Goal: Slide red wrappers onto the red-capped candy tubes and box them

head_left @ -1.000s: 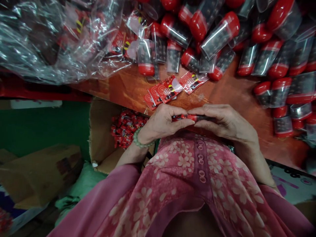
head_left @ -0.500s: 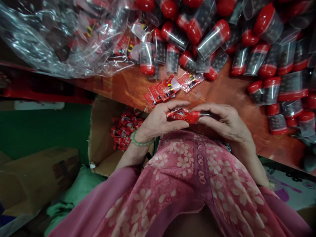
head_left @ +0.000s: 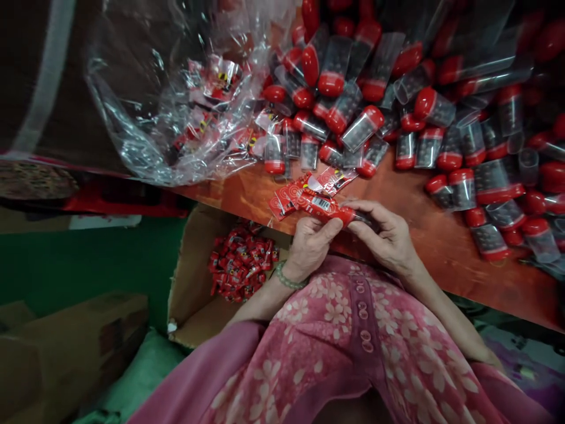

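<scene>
Rotated since the earlier frame: slim red printed-film piece with a dark right end (head_left: 320,204). It now slants up to the left with its barcode facing the camera. The left hand (head_left: 312,240) has dropped below it. Table contents appear lower because the camera has shifted.

Head view:

1. Position. The film piece is held above the table's near edge, in front of the body, presumably for a clear line of sight.

2. Left grip. Thumb laid along the near side at mid-length, fingers curled beneath; the hand is closed on the film piece.

3. Right grip. Thumb and fingers of the right hand (head_left: 383,232) pinch the dark end with almost no gap. Holding at two points probably prevents rolling.

4. Placement. Flat red printed sleeves (head_left: 282,203) lie just beyond the left hand, likely for short reach. Red-capped clear plastic tubes of dark beads (head_left: 362,128) are heaped farther back. A brown cardboard box (head_left: 185,274) holding small red wrapped pieces (head_left: 242,262) stands below the table edge, left.

5. Markings. Black-on-white barcode; pale ring pattern on the sleeves. Lettering and brand are too small to read.
</scene>
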Action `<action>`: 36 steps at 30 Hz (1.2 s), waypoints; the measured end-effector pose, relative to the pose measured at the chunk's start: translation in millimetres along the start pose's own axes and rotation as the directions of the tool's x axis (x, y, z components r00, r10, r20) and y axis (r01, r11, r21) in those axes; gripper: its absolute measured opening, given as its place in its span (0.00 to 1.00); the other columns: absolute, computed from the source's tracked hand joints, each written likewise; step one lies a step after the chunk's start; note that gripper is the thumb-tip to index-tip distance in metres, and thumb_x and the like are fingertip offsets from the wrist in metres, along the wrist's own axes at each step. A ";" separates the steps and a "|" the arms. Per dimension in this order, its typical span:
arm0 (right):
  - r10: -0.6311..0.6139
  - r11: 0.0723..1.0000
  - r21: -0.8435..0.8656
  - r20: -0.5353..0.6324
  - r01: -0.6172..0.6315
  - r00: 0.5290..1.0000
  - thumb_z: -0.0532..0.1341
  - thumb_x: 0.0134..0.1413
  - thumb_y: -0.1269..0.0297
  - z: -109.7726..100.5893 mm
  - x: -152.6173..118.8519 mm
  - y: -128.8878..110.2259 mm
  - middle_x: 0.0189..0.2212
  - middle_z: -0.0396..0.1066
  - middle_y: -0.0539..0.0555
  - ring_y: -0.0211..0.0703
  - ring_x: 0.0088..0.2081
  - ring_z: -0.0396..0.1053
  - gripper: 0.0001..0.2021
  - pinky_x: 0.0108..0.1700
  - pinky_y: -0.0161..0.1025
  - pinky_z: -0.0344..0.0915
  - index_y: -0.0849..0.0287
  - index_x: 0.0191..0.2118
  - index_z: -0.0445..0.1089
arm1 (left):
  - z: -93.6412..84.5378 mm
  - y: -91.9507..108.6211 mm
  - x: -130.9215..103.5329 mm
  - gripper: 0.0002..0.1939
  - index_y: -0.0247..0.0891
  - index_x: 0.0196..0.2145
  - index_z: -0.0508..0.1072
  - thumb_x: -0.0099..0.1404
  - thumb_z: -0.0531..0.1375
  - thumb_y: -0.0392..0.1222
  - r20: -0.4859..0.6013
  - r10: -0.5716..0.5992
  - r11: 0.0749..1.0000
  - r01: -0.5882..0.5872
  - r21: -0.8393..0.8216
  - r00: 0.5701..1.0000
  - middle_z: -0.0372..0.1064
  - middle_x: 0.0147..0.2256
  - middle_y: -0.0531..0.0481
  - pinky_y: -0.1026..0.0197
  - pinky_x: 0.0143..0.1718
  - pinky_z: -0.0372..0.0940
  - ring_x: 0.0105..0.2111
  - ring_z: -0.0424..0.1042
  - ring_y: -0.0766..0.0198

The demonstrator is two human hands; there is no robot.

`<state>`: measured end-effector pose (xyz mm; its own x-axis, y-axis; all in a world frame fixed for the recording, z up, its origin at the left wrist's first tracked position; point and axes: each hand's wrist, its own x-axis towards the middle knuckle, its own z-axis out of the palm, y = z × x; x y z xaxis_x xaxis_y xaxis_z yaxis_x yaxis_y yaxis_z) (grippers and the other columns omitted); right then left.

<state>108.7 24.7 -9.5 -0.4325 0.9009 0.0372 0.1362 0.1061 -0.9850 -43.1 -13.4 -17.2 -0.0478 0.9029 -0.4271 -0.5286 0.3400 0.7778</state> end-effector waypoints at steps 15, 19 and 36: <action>0.218 0.952 0.255 -0.173 -0.170 0.961 0.62 0.64 0.44 19.6 10.2 11.4 0.28 0.72 0.45 0.34 0.23 0.68 0.20 0.29 0.35 0.70 0.53 0.52 0.69 | 6.5 -5.4 19.6 0.23 0.36 0.30 0.77 0.53 0.73 0.60 -0.006 -0.010 1.000 0.011 0.018 1.000 0.74 0.24 0.54 0.65 0.30 0.66 0.23 0.68 0.71; 0.175 0.963 0.233 -0.172 -0.133 0.969 0.62 0.65 0.48 20.5 11.6 14.0 0.36 0.76 0.48 0.32 0.23 0.68 0.17 0.29 0.34 0.70 0.53 0.51 0.69 | 8.7 -1.9 22.0 0.23 0.38 0.34 0.79 0.55 0.72 0.62 -0.053 0.013 0.998 -0.016 -0.059 0.999 0.80 0.35 0.50 0.65 0.30 0.67 0.26 0.70 0.70; 0.214 0.962 0.171 -0.001 -0.210 0.977 0.56 0.70 0.47 12.6 5.0 20.7 0.36 0.72 0.50 0.37 0.30 0.71 0.21 0.35 0.37 0.71 0.53 0.58 0.59 | 11.1 -0.3 35.1 0.26 0.38 0.32 0.78 0.52 0.72 0.65 -0.103 -0.052 0.998 0.050 -0.025 0.993 0.77 0.27 0.52 0.64 0.25 0.65 0.21 0.68 0.70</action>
<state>98.1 26.1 -31.8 -0.3929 0.9030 -0.1739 0.0692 -0.1595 -0.9848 -35.2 21.1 -27.3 -0.1072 0.8520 -0.5124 -0.5516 0.3778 0.7437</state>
